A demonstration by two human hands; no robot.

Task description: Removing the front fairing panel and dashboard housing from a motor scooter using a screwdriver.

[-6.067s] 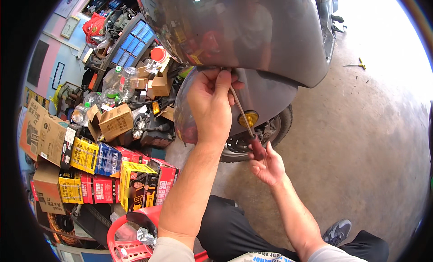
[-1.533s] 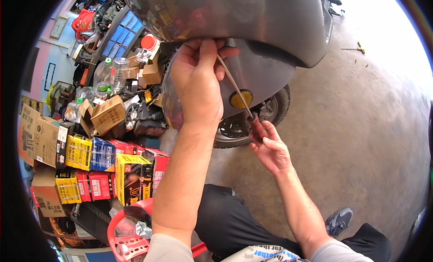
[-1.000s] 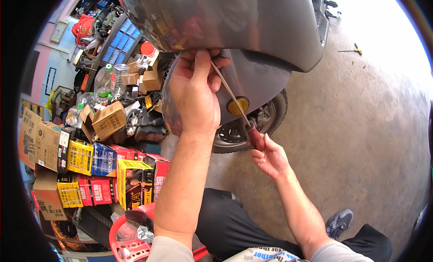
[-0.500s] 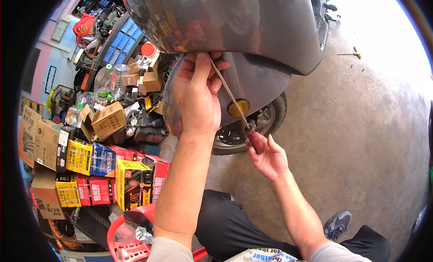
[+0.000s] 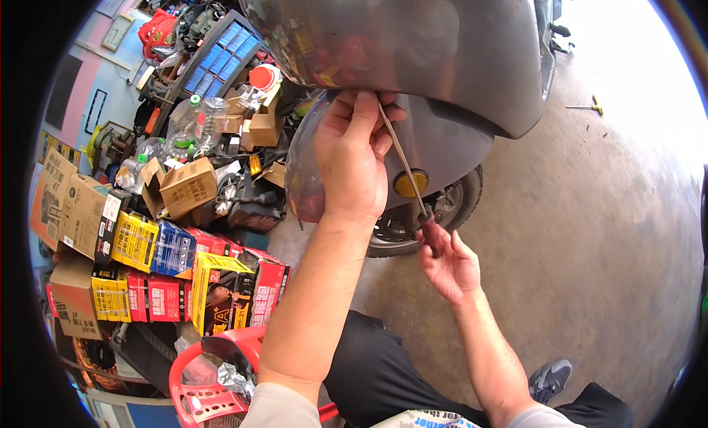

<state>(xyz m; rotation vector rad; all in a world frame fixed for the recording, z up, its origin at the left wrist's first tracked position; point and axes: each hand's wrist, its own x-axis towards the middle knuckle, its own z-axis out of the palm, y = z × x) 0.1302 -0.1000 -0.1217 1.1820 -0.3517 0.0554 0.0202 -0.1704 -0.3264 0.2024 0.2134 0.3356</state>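
Observation:
A long screwdriver [image 5: 403, 152] with a dark red handle slants from the lower edge of a glossy grey body panel [image 5: 413, 48] down to the right. Fingers of my right hand [image 5: 455, 264] are closed around its handle. Up at the panel's lower edge, my left hand [image 5: 355, 155] is closed about the tip end of the shaft, thumb on one side and fingers curled behind. The tip itself is hidden by the fingers and panel edge. Behind the shaft is a grey fender [image 5: 450, 144] with a round amber reflector [image 5: 410, 183], above a black wheel [image 5: 470, 199].
At left are stacked red, yellow and blue boxes [image 5: 173, 251], brown cartons [image 5: 188, 188] and clear plastic bottles [image 5: 210, 122]. A red plastic chair [image 5: 181, 376] holding crumpled wrapping stands by my left arm. On the concrete floor [image 5: 590, 258], a yellow-handled tool [image 5: 596, 106] lies far right.
The whole scene, including both hands and the screwdriver, sits slightly farther right and a little lower in view. The grip on the screwdriver looks the same.

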